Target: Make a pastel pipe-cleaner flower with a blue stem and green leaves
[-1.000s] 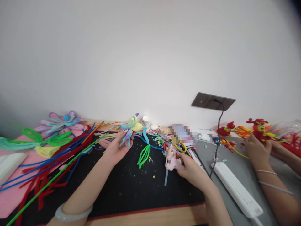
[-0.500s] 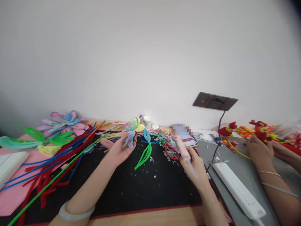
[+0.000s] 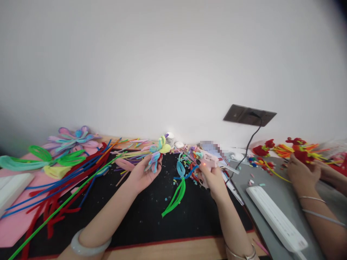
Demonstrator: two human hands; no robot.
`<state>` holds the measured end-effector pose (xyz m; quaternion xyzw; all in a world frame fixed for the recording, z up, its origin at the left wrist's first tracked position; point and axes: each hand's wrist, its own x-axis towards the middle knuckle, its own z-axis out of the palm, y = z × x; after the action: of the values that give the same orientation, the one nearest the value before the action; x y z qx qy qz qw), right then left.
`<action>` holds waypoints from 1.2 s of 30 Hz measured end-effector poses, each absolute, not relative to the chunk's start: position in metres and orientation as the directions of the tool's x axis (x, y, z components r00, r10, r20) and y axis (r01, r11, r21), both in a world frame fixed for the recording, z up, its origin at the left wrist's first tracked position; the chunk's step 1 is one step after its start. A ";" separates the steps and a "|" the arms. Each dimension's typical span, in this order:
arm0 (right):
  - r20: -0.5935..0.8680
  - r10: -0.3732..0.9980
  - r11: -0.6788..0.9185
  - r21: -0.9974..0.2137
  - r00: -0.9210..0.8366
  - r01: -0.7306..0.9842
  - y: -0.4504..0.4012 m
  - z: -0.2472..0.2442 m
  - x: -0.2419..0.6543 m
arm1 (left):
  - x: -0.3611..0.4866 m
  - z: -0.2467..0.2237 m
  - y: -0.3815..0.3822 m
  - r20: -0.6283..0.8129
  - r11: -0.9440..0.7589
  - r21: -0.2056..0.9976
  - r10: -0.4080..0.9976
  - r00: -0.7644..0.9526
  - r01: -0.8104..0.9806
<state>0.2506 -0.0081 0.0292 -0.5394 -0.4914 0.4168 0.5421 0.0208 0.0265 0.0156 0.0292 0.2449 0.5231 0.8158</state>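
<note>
Left hand: curled round multicolour pipe-cleaner flower, above black mat. Right hand: closed on pink glue gun, orange light lit, glue stick out back. Green-and-blue pipe-cleaner sprig between hands. Co-worker's hand at right, holding red figure.

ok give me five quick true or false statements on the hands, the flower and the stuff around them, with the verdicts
1. The left hand holds a pastel flower. True.
2. The right hand holds nothing. False: it grips a pink glue gun.
3. A white power strip lies on the gray surface. True.
4. The left forearm is bare of jewelry. False: it wears a pale bangle.
5. A black cord is plugged in at the wall socket. True.
</note>
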 end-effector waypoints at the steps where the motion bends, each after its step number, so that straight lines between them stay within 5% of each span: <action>1: 0.094 0.980 0.086 -0.995 0.175 0.058 -0.007 0.030 0.253 | 0.022 0.015 0.026 -0.362 0.458 0.298 0.866 0.345 -0.838; 10: 0.289 0.874 0.297 -0.954 0.390 0.042 -0.009 0.049 0.279 | 0.029 0.014 0.023 -0.349 0.456 0.304 0.870 0.348 -0.836; 20: 0.153 0.986 0.167 -0.942 0.071 -0.292 -0.016 0.061 0.241 | 0.044 0.025 0.009 -0.269 0.516 0.281 0.852 0.450 -0.809; 25: 0.144 0.989 0.122 -0.927 -0.036 -0.355 -0.012 0.066 0.224 | 0.055 0.034 0.004 -0.122 0.482 0.285 0.875 0.468 -0.828; 36: 0.129 0.987 0.082 -0.914 -0.093 -0.398 -0.009 0.066 0.206 | 0.066 0.036 -0.001 -0.064 0.447 0.299 0.891 0.450 -0.843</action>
<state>0.2065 -0.0087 0.0655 -0.3316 -0.4442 0.5908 0.5862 0.0661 -0.0010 0.0359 0.1126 0.1064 0.5137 0.8439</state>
